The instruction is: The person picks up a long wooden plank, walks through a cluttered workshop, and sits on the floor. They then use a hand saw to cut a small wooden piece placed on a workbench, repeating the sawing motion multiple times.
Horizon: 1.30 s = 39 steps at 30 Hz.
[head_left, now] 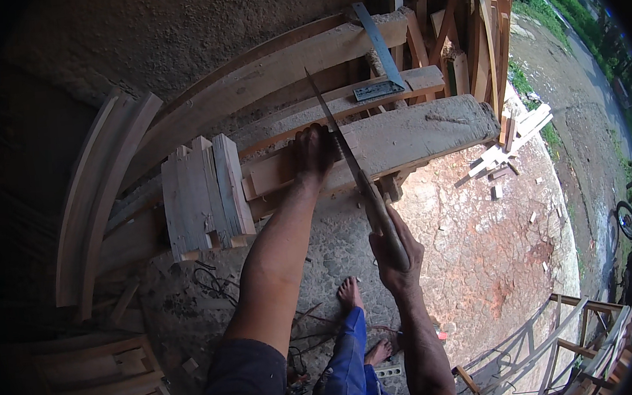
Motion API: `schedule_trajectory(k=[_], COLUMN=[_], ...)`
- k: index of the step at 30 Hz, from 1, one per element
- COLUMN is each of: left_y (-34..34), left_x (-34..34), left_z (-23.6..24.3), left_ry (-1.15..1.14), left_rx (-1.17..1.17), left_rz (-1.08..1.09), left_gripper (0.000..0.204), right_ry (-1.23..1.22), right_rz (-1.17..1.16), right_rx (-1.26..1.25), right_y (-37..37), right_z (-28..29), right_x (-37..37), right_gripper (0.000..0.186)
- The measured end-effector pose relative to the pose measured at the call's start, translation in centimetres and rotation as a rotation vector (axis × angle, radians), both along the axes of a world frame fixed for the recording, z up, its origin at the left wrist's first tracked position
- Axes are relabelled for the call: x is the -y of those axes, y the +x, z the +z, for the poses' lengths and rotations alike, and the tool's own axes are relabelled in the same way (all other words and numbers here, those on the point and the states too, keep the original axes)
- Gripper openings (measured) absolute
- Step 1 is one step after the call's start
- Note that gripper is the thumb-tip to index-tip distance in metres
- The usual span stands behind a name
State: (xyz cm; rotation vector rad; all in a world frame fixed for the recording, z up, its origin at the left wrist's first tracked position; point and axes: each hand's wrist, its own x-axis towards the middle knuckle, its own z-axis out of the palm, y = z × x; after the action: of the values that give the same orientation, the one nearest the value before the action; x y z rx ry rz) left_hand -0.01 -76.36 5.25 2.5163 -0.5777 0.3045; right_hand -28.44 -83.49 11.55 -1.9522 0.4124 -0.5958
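Note:
My right hand (396, 247) is wrapped round the handle of a handsaw (350, 155). The saw's narrow blade points up and away, its edge right beside my left hand (314, 151). With curled fingers, that hand grips a short wooden piece (269, 173) lying on a thick, worn timber beam (429, 130). The blade crosses the piece near its right end; how deep it sits in the wood cannot be made out. Left of my left hand, several short cut boards (207, 195) lie stacked side by side on the bench.
A carpenter's square (380, 47) with a blue-grey blade rests on the beams behind. Long planks (98, 207) lean at the left, and timber strips (484, 28) stand at the back right. Offcuts (509, 145) litter the floor. Cables (215, 283) lie near my feet; wooden frames (587, 339) stand lower right.

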Motion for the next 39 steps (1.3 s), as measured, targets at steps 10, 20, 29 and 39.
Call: schedule_trajectory(k=[10, 20, 29, 39], left_y=[-0.7, -0.8, -0.5, -0.8], left_x=[-0.3, 0.1, -0.8, 0.7], left_z=[-0.5, -0.1, -0.4, 0.2], left_ry=[0.041, -0.014, 0.068, -0.005], left_rx=[0.054, 0.036, 0.051, 0.04], left_rz=[0.071, 0.07, 0.055, 0.007], left_gripper=[0.011, 0.01, 0.015, 0.011], right_ry=[-0.392, -0.071, -0.214, -0.012], right_rz=[-0.089, -0.014, -0.058, -0.017], right_rx=[-0.103, -0.088, -0.102, -0.018], right_y=[-13.1, -0.8, -6.7, -1.5], right_z=[-2.2, -3.2, -1.4, -1.3], right_x=[-1.2, 0.2, -0.9, 0.7], right_gripper=[0.044, 0.059, 0.054, 0.059])
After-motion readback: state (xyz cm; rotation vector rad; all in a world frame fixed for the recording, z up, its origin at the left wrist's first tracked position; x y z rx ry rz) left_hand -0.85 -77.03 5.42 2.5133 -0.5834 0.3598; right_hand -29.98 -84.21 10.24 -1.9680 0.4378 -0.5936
